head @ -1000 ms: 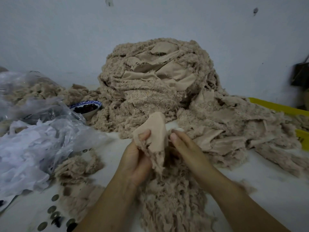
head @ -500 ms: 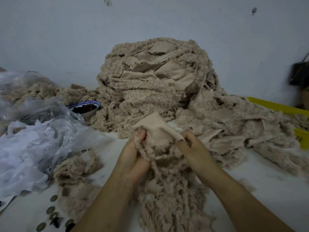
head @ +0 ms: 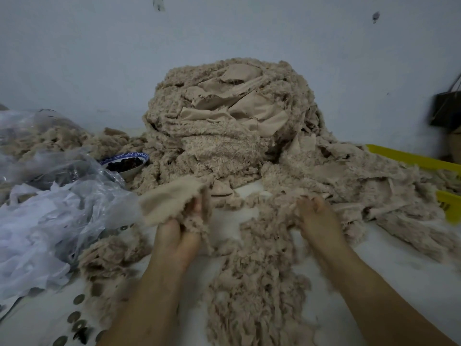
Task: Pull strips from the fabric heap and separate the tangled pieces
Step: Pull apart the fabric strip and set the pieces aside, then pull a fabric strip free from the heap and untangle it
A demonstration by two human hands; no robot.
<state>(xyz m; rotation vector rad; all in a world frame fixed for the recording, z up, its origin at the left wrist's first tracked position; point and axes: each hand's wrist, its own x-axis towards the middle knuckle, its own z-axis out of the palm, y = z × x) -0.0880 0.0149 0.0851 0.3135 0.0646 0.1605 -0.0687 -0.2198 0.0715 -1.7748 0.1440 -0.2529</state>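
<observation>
Left hand (head: 179, 233): fingers curled, gripping 1 beige strip (head: 169, 198), lifted just above the counter (head: 399, 270). The strip's smooth side faces up and fans out to the left.

Right hand (head: 315, 221): fingers curled into the fleece tangle (head: 254, 283), gripping its upper edge; detail is blurred. The 2 hands are apart, with bare counter between them.

The tangle lies between the forearms and runs toward the camera. The heap (head: 224, 126) stands behind it against the wall and spills right, over a yellow bin (head: 411, 158).

At left are clear plastic bags (head: 50, 208), with a bowl (head: 124, 162) of dark pieces touching the heap's foot. Round discs (head: 77, 318) lie at lower left.
</observation>
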